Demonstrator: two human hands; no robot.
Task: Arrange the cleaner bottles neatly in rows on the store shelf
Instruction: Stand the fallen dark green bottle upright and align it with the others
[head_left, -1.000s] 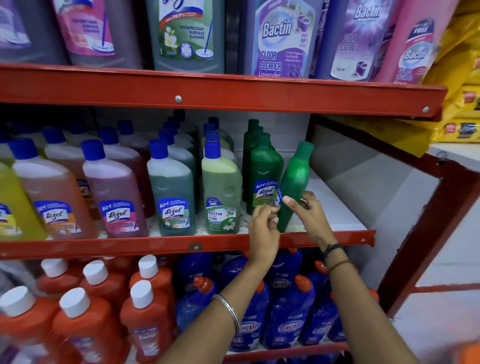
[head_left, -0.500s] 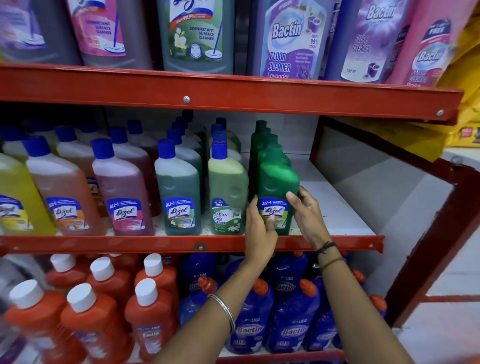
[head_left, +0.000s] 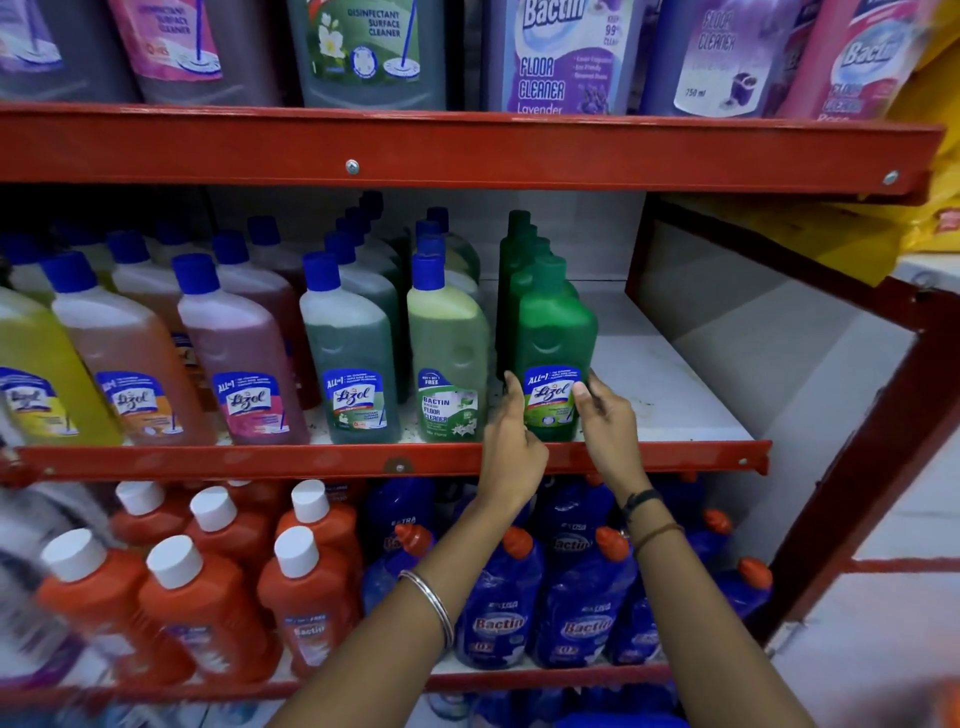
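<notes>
Green Lizol bottle (head_left: 556, 343) stands upright at the front of the middle shelf (head_left: 675, 410), heading its green row. The left hand (head_left: 514, 441) at nine o'clock and right hand (head_left: 608, 431) at three o'clock touch its label, fingers loosely spread.

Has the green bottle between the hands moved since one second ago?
Yes. The green bottle leaned right, away from its row; now it stands upright at the front of that row, at the red shelf edge.

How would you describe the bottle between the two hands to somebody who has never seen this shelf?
Find the middle red shelf. At its front edge, the green bottle leads the rightmost row, between left hand and right hand. Unlike its blue-capped neighbours, it is green all over, cap included.
</notes>
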